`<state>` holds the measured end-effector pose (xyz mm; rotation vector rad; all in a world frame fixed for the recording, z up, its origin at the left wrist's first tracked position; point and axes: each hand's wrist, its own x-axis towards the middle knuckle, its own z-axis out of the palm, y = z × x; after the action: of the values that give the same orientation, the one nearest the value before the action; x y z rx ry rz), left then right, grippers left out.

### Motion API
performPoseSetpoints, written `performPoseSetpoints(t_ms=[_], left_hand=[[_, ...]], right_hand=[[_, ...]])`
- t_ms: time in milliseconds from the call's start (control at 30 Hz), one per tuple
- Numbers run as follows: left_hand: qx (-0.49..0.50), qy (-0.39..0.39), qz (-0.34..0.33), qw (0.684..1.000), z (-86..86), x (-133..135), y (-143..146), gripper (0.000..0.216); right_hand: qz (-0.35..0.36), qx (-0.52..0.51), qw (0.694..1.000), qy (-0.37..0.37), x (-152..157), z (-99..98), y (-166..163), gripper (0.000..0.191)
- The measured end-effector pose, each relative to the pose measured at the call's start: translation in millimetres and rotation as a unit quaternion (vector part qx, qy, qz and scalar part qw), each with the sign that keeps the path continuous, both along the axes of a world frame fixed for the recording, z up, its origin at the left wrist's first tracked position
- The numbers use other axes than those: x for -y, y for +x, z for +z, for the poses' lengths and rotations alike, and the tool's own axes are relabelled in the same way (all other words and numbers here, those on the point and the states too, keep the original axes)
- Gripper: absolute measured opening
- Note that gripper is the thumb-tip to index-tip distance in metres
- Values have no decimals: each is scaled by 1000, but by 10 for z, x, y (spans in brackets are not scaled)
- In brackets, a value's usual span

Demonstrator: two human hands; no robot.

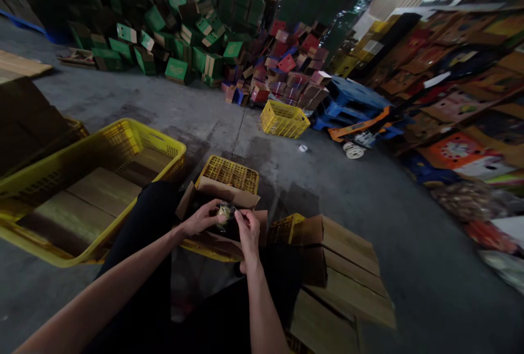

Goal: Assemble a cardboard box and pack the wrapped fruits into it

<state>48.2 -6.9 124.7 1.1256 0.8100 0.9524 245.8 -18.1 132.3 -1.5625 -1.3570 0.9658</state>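
A small pale yellow-green item in clear plastic wrap [224, 214] is held up between my two hands; its kind cannot be made out. My left hand [203, 217] pinches it from the left. The fingers of my right hand [248, 228] close on the wrap's right side. Just below lies an open cardboard box [229, 193] with its flaps spread and a dark inside. That box rests on a yellow plastic crate [241, 174] between my knees. What lies deeper in the box is hidden by my hands and shadow.
On my left stands a large yellow crate [159, 145] holding cardboard boxes. Flattened cardboard [352, 272] lies over another crate at my right. Ahead are a yellow crate [285, 119], a white roll [303, 148], an orange pallet jack [360, 127], blue pallets [352, 95] and heaped green boxes [177, 70].
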Motion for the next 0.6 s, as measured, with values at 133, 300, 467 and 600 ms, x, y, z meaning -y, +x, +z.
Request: performPoseSetpoints(t_ms=[133, 300, 467, 600], left_hand=[[-24, 29, -8, 999, 39, 13, -36, 52], [-55, 37, -16, 998, -33, 40, -71, 56], [-29, -29, -4, 999, -112, 33, -44, 68], [10, -90, 4, 996, -92, 22, -41, 53]], right_hand=[[40, 25, 998, 36, -4, 33, 12, 36], [103, -20, 994, 5, 18, 81, -7, 36], [-18, -75, 997, -14, -10, -42, 34, 40], [-50, -165, 985, -30, -53, -127, 45, 44]])
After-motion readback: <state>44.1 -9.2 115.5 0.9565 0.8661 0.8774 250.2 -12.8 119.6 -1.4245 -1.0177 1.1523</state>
